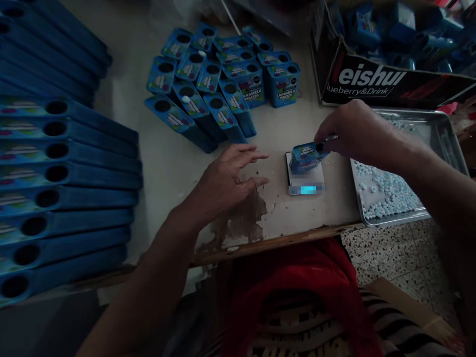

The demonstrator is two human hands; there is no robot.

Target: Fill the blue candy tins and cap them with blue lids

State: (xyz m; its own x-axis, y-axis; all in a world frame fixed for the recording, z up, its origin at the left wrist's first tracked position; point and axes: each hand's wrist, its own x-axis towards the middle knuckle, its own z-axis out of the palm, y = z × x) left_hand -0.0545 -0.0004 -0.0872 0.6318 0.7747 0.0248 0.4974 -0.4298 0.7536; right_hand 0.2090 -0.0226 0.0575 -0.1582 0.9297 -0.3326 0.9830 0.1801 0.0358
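My right hand [353, 131] is closed on a small blue candy box [308, 154] with a round hole in its top, holding it on a small white digital scale [305, 179]. My left hand [226, 181] rests on the worn table [163, 163] just left of the scale, fingers stretched out and slightly spread, holding nothing. A metal tray [439, 124] with several small pale blue candies [383, 193] lies to the right, under my right forearm.
Several more blue boxes [223, 79] stand and lean in a cluster at the back of the table. Stacked blue cartons [63, 198] fill the left side. A dark cardboard case [375, 79] holding more blue boxes sits at the back right. The chipped table edge [275, 243] is near me.
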